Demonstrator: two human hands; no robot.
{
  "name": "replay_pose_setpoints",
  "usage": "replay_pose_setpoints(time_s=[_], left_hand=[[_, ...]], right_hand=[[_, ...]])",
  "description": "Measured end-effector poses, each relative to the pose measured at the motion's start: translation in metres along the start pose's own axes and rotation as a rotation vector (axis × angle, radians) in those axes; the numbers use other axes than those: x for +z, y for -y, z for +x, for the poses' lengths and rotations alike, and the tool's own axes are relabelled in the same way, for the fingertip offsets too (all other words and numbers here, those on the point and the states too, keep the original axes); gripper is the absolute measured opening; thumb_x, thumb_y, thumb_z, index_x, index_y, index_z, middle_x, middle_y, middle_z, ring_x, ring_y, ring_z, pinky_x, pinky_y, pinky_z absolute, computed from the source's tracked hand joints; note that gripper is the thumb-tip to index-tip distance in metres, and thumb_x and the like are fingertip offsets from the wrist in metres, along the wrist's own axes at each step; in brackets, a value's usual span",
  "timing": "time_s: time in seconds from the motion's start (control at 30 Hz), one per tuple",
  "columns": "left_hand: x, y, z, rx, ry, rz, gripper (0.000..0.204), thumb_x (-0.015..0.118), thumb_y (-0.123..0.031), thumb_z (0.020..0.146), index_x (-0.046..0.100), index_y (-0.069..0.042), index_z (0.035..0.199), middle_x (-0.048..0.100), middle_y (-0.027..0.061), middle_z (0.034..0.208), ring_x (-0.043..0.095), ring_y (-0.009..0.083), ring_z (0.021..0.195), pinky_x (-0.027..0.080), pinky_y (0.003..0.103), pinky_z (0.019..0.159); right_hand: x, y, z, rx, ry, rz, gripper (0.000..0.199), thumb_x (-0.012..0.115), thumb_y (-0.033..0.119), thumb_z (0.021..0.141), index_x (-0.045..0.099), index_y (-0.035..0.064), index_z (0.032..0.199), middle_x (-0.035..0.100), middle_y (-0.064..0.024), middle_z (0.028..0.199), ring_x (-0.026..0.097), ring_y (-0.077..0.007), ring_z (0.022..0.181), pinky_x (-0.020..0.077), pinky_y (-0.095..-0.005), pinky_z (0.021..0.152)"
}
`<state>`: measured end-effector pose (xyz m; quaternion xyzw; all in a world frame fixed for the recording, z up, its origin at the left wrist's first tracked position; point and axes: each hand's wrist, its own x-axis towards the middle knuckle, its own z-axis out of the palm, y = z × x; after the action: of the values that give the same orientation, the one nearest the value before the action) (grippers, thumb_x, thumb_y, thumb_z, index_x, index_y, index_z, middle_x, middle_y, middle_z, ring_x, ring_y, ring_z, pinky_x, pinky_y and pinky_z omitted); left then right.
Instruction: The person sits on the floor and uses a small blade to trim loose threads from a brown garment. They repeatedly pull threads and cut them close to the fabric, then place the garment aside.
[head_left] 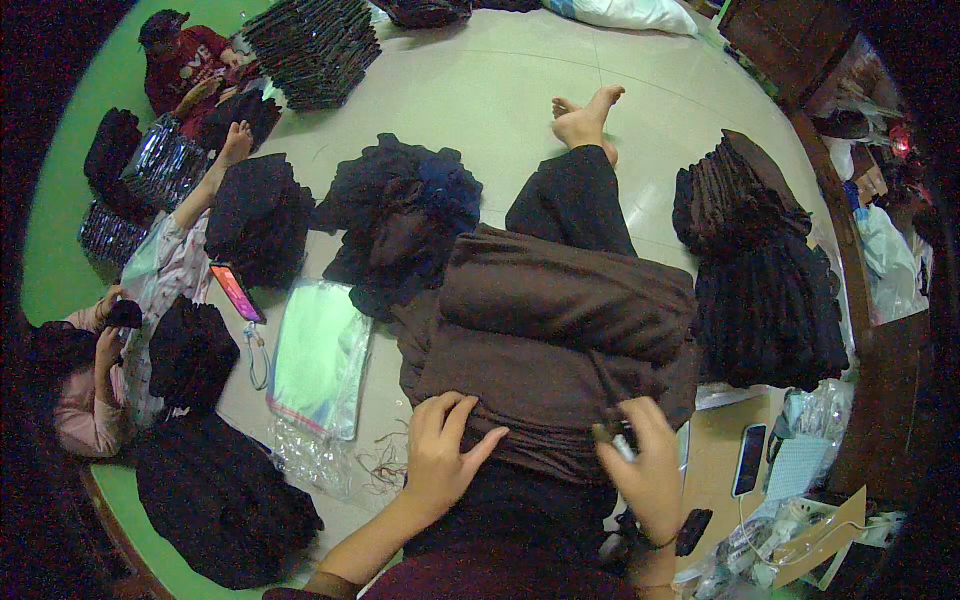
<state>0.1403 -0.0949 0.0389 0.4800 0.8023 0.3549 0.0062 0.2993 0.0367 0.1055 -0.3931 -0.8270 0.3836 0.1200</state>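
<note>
Head view, looking down at a person sitting on a pale floor [500, 90] with dark-trousered legs stretched forward and a bare foot [585, 120] at the far end. Across the lap lies a brown folded garment [550, 330], a thick wad of cloth doubled over itself, reaching from the thighs toward the lower middle of the picture.

The left hand [440, 455] rests flat on the near edge of the brown cloth, fingers spread and relaxed, pressing rather than gripping. The right hand [645, 465] sits at the cloth's near right corner, fingers curled and pinching a fold of the fabric; something small and pale shows at the fingertips, too blurred to identify.

Just left of the lap, a stack of clear plastic bags [320, 355] lies on the floor, with a crumpled clear bag nearer the person. Beyond it is a loose heap of dark blue and black clothes [400, 215]. To the right stands a tall pile of folded black garments [765, 270], well apart from the hands. Near the lower right, a phone [750, 458] lies on a low surface beside cables.

On the left, another person in a light patterned top [165, 280] sits by small piles of dark clothing, with a phone with a lit screen [237, 292] beside them. Farther off, at the upper left, a third person in a red top [190, 65] sits next to a high stack of bagged dark garments [315, 50].
</note>
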Motion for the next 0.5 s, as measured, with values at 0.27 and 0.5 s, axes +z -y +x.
replay_pose_setpoints(time_s=[0.27, 0.5], left_hand=[[-0.008, 0.007, 0.001, -0.072, 0.124, -0.141, 0.020, 0.061, 0.001, 0.070, 0.060, -0.001, 0.090, 0.056, 0.0110, 0.082, 0.053, 0.0277, 0.079, 0.043, 0.035, 0.069], [-0.031, 0.007, 0.004, -0.111, 0.223, -0.176, 0.022, 0.059, 0.005, 0.067, 0.063, -0.005, 0.086, 0.058, 0.0095, 0.077, 0.057, 0.0257, 0.076, 0.046, 0.032, 0.069]], right_hand=[[0.061, 0.011, 0.018, -0.125, 0.137, 0.153, 0.028, 0.062, 0.012, 0.073, 0.050, -0.0036, 0.094, 0.052, -0.0189, 0.086, 0.053, -0.0349, 0.078, 0.0428, -0.0351, 0.067], [0.064, 0.011, 0.034, -0.068, 0.375, 0.200, 0.033, 0.056, 0.011, 0.076, 0.047, 0.0007, 0.106, 0.050, -0.0205, 0.101, 0.054, -0.0390, 0.089, 0.0457, -0.0414, 0.074]])
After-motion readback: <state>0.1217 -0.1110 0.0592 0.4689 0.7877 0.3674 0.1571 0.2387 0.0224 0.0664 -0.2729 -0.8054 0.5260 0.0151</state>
